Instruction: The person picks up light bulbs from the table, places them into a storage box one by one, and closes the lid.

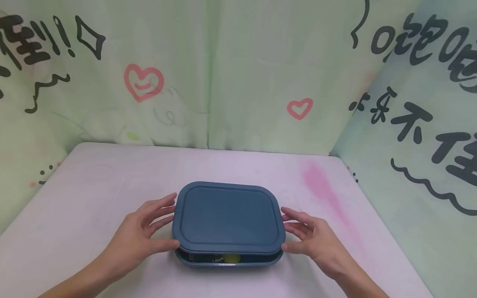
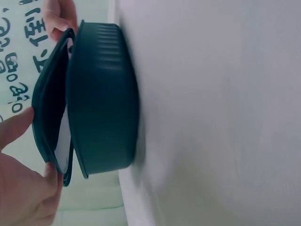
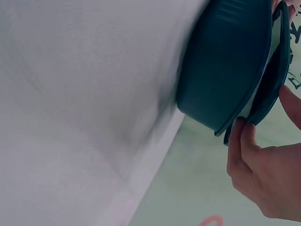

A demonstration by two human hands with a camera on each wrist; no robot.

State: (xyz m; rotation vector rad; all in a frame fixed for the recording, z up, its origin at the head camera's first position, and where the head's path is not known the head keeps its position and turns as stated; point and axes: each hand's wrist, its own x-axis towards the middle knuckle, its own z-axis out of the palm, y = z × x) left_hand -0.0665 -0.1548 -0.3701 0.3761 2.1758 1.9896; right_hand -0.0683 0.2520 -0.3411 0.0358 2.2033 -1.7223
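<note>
A dark blue lid (image 1: 229, 219) with rounded corners sits over a matching storage box (image 1: 257, 264), its near edge raised so that a gap shows along the front. My left hand (image 1: 143, 229) grips the lid's left side, thumb at the near corner and fingers spread along the edge. On the opposite side, my right hand (image 1: 314, 238) holds the lid between thumb and fingers. Through the gap I see a yellow thing (image 1: 232, 258) and a small dark-and-white coiled-looking piece; most of the contents are hidden. From the left wrist, the box wall (image 2: 101, 99) stands on the table below the tilted lid.
The box stands on a pale pinkish table (image 1: 112, 178) with a pink stain (image 1: 320, 182) at the right. Light green curtains (image 1: 246, 74) with hearts and black lettering hang behind the table and along both sides.
</note>
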